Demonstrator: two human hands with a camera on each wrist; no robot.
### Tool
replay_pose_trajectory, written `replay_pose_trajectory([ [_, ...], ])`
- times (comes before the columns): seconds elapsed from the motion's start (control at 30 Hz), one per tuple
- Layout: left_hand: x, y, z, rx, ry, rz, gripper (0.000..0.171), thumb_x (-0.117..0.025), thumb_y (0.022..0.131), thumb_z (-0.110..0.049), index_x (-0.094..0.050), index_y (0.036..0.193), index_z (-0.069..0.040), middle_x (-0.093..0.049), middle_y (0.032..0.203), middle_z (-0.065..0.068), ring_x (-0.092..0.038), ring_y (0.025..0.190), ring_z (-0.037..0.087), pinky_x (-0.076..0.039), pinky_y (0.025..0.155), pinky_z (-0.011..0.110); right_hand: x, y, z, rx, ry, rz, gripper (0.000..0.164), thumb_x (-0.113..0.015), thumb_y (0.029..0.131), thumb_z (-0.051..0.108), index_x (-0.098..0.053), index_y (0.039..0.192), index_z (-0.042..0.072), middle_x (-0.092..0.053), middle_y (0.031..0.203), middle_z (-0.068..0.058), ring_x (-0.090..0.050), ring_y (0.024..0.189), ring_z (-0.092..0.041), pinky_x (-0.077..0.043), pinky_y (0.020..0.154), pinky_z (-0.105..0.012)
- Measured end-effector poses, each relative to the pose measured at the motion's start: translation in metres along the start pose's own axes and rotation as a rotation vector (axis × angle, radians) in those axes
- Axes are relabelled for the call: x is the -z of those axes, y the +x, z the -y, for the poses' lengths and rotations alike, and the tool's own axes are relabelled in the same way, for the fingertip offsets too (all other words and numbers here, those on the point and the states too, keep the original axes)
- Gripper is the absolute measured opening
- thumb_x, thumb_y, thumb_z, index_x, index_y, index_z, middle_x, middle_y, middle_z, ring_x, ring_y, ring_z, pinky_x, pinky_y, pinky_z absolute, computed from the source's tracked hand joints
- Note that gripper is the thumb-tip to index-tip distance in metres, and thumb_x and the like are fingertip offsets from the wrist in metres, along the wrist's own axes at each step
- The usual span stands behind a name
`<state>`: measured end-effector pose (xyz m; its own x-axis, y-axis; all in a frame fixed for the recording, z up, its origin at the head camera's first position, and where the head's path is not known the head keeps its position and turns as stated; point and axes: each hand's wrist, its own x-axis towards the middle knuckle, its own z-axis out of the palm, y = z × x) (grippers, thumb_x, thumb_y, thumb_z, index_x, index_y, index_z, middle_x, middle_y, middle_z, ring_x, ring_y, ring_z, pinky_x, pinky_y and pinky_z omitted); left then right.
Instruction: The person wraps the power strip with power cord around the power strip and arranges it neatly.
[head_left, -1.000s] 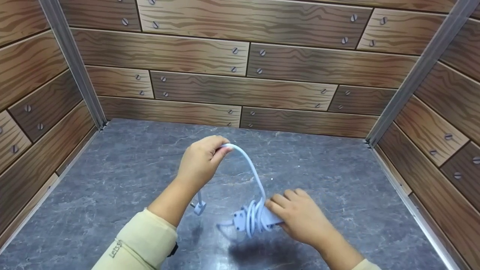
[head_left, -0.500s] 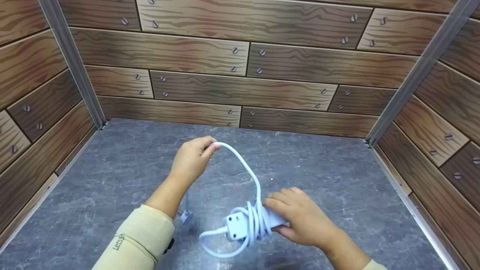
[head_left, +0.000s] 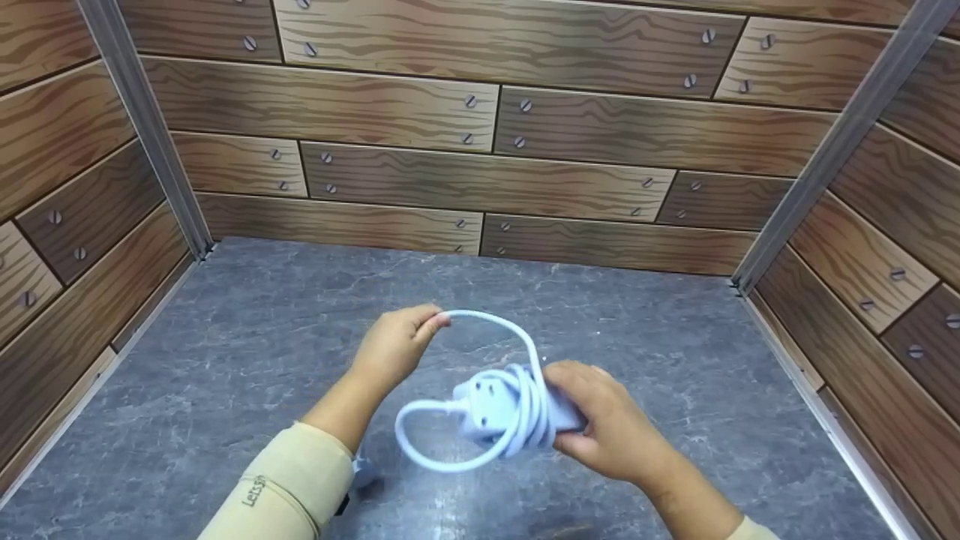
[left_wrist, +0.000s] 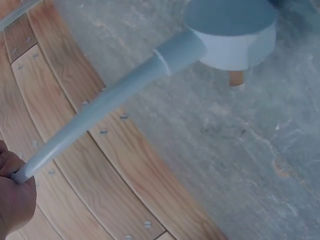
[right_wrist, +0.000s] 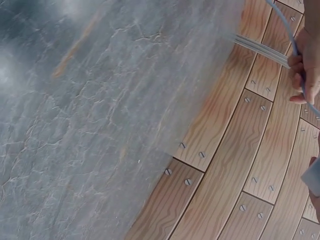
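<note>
My left hand [head_left: 391, 346] pinches a pale white cord [head_left: 491, 319] between thumb and fingers. From there the cord arcs over to a white power strip [head_left: 476, 412], which has several turns of cord wound around its middle. One loose loop stands out from the strip's left end. My right hand [head_left: 611, 424] grips the other end of the strip, holding it above the floor surface. The cord's plug [left_wrist: 232, 37] hangs below my left hand, large in the left wrist view with one prong visible. In the head view the forearm partly hides that plug [head_left: 364, 472].
A grey marbled surface [head_left: 300, 277] lies beneath both hands. Wood-patterned walls [head_left: 480, 172] enclose it at the back and both sides, with metal posts [head_left: 817, 157] at the corners.
My left hand moved left, then down toward the surface, so the cord's arc is lower. The strip turned and rose slightly in my right hand, and its loose loop came into fuller view.
</note>
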<state>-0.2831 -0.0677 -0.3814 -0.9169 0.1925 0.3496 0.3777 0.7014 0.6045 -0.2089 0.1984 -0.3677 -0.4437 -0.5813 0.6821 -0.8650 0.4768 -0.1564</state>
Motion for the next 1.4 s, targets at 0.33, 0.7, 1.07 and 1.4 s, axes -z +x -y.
replay_pose_trajectory([
  [0.33, -0.023, -0.009, -0.002, -0.090, -0.016, 0.059, 0.014, -0.048, 0.095, -0.022, -0.057, 0.089, -0.013, -0.059, 0.076, 0.000, -0.057, 0.073, 0.018, -0.047, 0.066, 0.035, 0.002, 0.012, 0.007, -0.206, -0.024, -0.061, 0.054, -0.078, 0.063, 0.014, -0.054, 0.111, 0.013, -0.059, 0.099, 0.005, -0.055, 0.086, -0.010, -0.048, 0.072, -0.034],
  [0.7, -0.041, -0.021, -0.007, -0.111, -0.062, 0.208, 0.014, -0.043, 0.095, -0.008, -0.053, 0.105, -0.006, -0.059, 0.079, 0.004, -0.053, 0.069, 0.017, -0.046, 0.063, 0.032, -0.004, 0.020, 0.007, -0.400, -0.247, -0.062, 0.058, -0.079, 0.067, 0.028, -0.051, 0.115, 0.012, -0.061, 0.100, -0.006, -0.059, 0.082, -0.022, -0.049, 0.067, -0.040],
  [1.07, -0.048, -0.041, -0.031, -0.119, 0.064, 0.260, 0.008, -0.051, 0.092, -0.015, -0.057, 0.095, -0.012, -0.062, 0.078, -0.001, -0.056, 0.067, 0.012, -0.047, 0.059, 0.027, -0.004, 0.018, -0.016, -0.598, -0.412, -0.094, 0.058, -0.074, 0.073, 0.034, -0.051, 0.117, 0.004, -0.060, 0.102, -0.013, -0.060, 0.075, -0.031, -0.047, 0.059, -0.046],
  [1.4, -0.040, -0.050, -0.048, -0.167, 0.113, 0.310, 0.013, -0.048, 0.094, -0.021, -0.053, 0.085, -0.014, -0.048, 0.064, -0.008, -0.042, 0.052, 0.008, -0.036, 0.045, 0.022, -0.005, 0.007, -0.029, -0.698, -0.493, 0.006, 0.056, -0.073, 0.074, 0.032, -0.049, 0.114, 0.000, -0.059, 0.096, -0.016, -0.060, 0.072, -0.034, -0.046, 0.057, -0.050],
])
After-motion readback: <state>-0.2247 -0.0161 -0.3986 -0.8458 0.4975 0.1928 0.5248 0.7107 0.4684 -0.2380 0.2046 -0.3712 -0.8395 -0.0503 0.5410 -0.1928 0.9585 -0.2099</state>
